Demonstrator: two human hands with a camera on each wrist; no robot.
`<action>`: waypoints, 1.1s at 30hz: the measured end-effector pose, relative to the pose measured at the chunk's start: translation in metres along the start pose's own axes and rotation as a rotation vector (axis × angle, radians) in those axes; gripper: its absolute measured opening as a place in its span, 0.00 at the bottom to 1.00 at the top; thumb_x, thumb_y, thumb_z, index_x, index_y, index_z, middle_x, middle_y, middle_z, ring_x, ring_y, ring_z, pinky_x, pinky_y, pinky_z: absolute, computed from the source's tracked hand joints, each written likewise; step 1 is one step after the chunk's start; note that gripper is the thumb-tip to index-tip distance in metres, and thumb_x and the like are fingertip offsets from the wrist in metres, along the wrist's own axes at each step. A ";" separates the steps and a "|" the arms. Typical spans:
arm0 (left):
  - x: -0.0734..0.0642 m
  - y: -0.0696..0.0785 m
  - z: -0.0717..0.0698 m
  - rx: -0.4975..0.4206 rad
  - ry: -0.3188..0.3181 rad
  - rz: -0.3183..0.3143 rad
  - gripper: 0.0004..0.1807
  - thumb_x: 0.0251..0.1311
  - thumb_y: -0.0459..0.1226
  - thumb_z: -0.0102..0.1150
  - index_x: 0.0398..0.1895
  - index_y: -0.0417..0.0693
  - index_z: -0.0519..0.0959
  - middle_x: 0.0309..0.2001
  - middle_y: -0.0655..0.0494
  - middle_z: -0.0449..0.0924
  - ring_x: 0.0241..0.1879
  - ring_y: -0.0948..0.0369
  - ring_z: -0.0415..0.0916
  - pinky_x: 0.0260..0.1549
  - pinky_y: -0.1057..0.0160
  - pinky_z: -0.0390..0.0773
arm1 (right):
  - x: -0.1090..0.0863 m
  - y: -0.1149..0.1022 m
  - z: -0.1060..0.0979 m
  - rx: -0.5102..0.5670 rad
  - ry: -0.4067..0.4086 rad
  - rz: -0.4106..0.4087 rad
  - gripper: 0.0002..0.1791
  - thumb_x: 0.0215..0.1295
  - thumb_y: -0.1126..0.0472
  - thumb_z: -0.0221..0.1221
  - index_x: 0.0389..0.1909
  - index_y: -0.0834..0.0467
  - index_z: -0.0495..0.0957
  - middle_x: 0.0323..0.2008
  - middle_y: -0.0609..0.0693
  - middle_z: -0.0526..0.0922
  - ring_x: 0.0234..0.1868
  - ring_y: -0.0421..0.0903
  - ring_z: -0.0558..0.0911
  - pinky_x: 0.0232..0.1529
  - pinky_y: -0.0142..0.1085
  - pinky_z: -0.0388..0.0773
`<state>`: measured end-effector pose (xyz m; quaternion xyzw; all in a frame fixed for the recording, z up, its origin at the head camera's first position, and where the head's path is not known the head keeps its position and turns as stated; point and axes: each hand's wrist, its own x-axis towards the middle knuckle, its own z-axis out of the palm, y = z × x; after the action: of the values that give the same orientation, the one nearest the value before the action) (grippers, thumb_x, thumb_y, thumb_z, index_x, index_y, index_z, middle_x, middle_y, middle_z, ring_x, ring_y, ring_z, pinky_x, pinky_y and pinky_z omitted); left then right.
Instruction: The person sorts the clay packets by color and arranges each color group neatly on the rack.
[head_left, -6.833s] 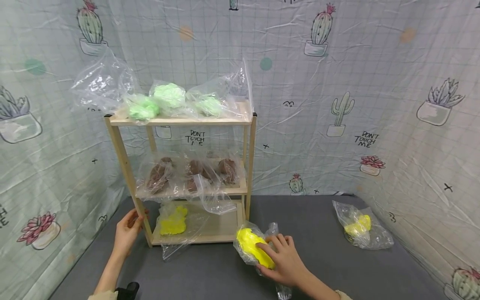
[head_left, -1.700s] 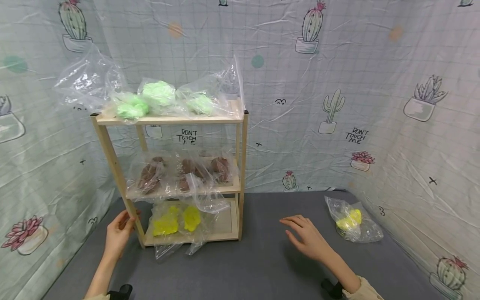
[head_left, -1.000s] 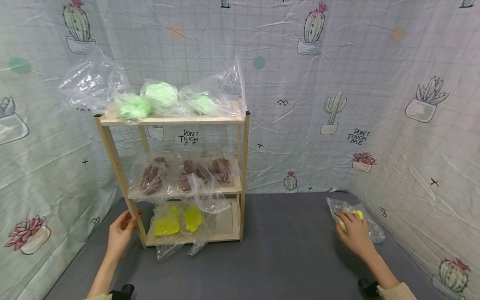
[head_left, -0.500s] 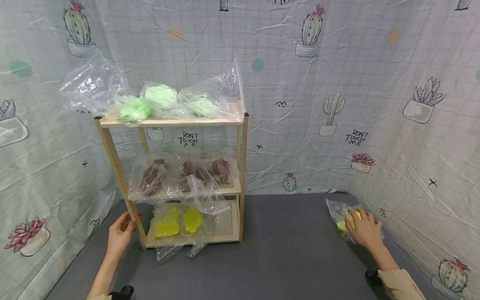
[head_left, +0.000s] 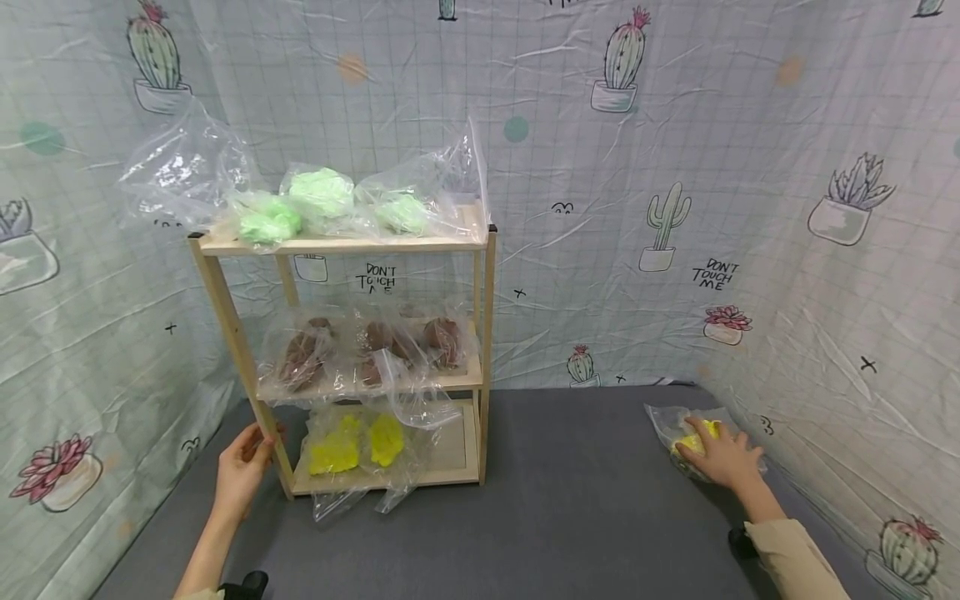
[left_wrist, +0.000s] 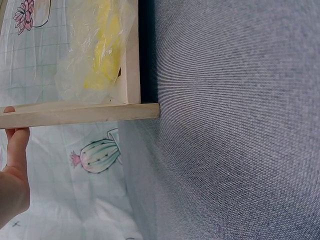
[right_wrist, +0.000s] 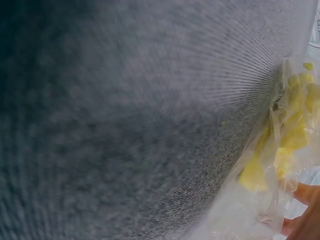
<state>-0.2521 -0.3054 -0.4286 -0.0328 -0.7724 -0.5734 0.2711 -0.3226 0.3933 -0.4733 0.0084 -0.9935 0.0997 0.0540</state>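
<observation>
My left hand (head_left: 242, 471) holds the front left post (head_left: 238, 350) of a small wooden shelf rack, thumb and fingers on either side of it in the left wrist view. At the far right, my right hand (head_left: 723, 457) is over a clear plastic bag (head_left: 663, 421) with yellow clay-like lumps (right_wrist: 292, 132) inside, its thumb and forefinger spread around the yellow part. The bag lies low on the dark grey table. Two more bags with yellow lumps (head_left: 333, 452) lie side by side on the bottom shelf (head_left: 453, 442), their loose ends hanging over its front edge.
Bags of brown lumps (head_left: 303, 354) fill the middle shelf, one drooping over the front. Pale green lumps (head_left: 321, 192) in bags sit on the top shelf. A cactus-print cloth (head_left: 570, 275) encloses the grey table (head_left: 570, 517) at the back and sides.
A second yellow bag went onto the bottom shelf. My right hand then moved right to the remaining yellow bag, which has shifted slightly left. My left hand has stayed on the post.
</observation>
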 end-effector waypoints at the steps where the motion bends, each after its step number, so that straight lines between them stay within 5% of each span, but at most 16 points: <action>1: 0.000 0.000 0.000 -0.007 0.000 -0.004 0.19 0.63 0.36 0.46 0.51 0.30 0.68 0.36 0.84 0.74 0.35 0.83 0.73 0.28 0.79 0.71 | 0.001 0.000 0.001 -0.010 -0.007 -0.002 0.40 0.58 0.31 0.43 0.62 0.54 0.56 0.55 0.76 0.56 0.49 0.83 0.54 0.37 0.75 0.46; 15: 0.001 -0.002 -0.001 -0.002 0.004 -0.029 0.20 0.64 0.36 0.46 0.51 0.26 0.66 0.36 0.83 0.74 0.35 0.82 0.73 0.29 0.80 0.72 | 0.006 -0.006 0.003 -0.124 -0.048 -0.061 0.37 0.55 0.33 0.48 0.57 0.56 0.64 0.52 0.77 0.60 0.47 0.81 0.59 0.35 0.73 0.54; 22: 0.025 -0.105 -0.014 -0.098 -0.004 0.069 0.19 0.62 0.37 0.48 0.55 0.40 0.70 0.43 0.72 0.78 0.39 0.79 0.75 0.28 0.79 0.72 | 0.006 -0.010 0.003 -0.180 -0.018 -0.131 0.31 0.54 0.40 0.54 0.52 0.58 0.68 0.49 0.73 0.64 0.46 0.76 0.64 0.34 0.68 0.58; 25: 0.021 -0.083 -0.012 -0.177 -0.030 0.061 0.19 0.61 0.34 0.48 0.54 0.36 0.69 0.42 0.71 0.78 0.38 0.78 0.75 0.27 0.78 0.72 | 0.005 -0.011 0.004 -0.198 0.013 -0.164 0.28 0.54 0.43 0.56 0.50 0.58 0.69 0.47 0.71 0.65 0.45 0.74 0.65 0.33 0.66 0.59; 29: 0.011 -0.043 -0.006 -0.130 -0.013 0.048 0.19 0.61 0.38 0.49 0.53 0.35 0.70 0.39 0.77 0.77 0.37 0.80 0.74 0.28 0.79 0.72 | 0.004 -0.011 0.005 -0.197 0.051 -0.196 0.27 0.52 0.47 0.58 0.49 0.59 0.70 0.43 0.69 0.68 0.43 0.71 0.66 0.31 0.64 0.60; 31: 0.010 -0.039 -0.005 -0.218 -0.032 0.099 0.17 0.60 0.35 0.51 0.52 0.37 0.71 0.40 0.73 0.79 0.37 0.78 0.76 0.27 0.78 0.71 | 0.004 -0.011 0.005 -0.192 0.063 -0.203 0.26 0.50 0.48 0.59 0.48 0.59 0.70 0.42 0.68 0.68 0.42 0.70 0.67 0.31 0.63 0.60; 33: 0.006 -0.027 -0.004 -0.166 -0.032 0.095 0.18 0.61 0.37 0.50 0.52 0.36 0.71 0.39 0.76 0.78 0.37 0.79 0.75 0.28 0.78 0.72 | 0.004 -0.011 0.004 -0.184 0.070 -0.208 0.27 0.49 0.49 0.60 0.48 0.59 0.71 0.42 0.68 0.68 0.42 0.70 0.67 0.30 0.62 0.60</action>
<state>-0.2658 -0.3196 -0.4481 -0.1009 -0.7243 -0.6212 0.2818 -0.3263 0.3821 -0.4750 0.1029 -0.9897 0.0024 0.0993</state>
